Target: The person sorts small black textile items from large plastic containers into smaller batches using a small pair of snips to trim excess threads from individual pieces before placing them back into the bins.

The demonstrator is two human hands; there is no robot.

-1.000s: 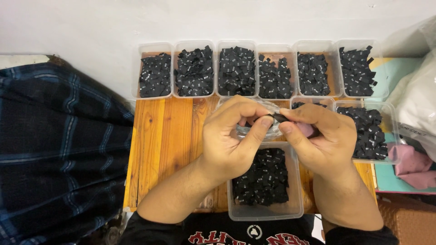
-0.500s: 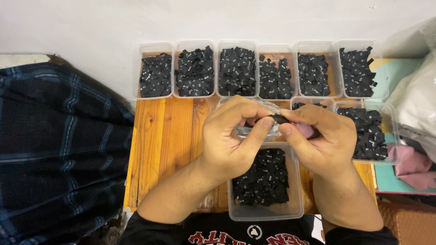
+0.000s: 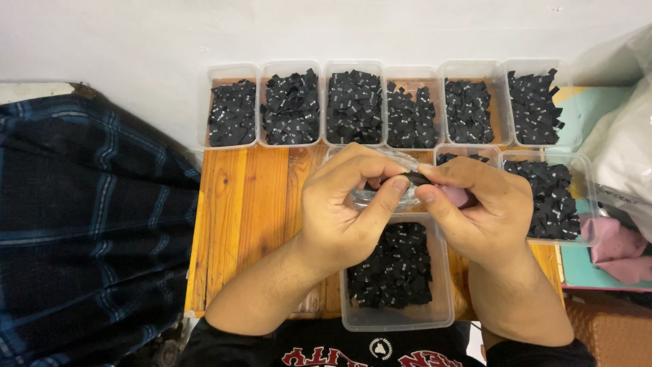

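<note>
Wooden bench [image 3: 251, 204], slatted, orange-brown, centre of the frame against a white wall; blue plaid cloth [image 3: 81, 224] fills the left side, a white plastic bag [image 3: 621, 149] and pink fabric [image 3: 614, 248] the right edge. Row of six clear tubs [image 3: 353, 68] across the upper middle, each heaped with small black tags; one further tub [image 3: 553, 197] of the same at middle right, and one clear tub [image 3: 397, 285] lower centre, directly beneath the hands, about half full of black tags. Left hand [image 3: 346, 211] and right hand [image 3: 485, 211] meet at the centre of the frame above that lower tub. Held item: a small black piece [image 3: 411, 179], long axis running left to right in the frame, pinched at fingertip level between the two hands. Left grip: thumb and forefinger closed on its left end, with a bit of clear plastic [image 3: 380, 197] gathered under the same fingers. Right grip: thumb and forefinger closed on its right end, a pinkish scrap [image 3: 460, 197] tucked against the palm. Both hands equally near; the piece lies straight between them.
</note>
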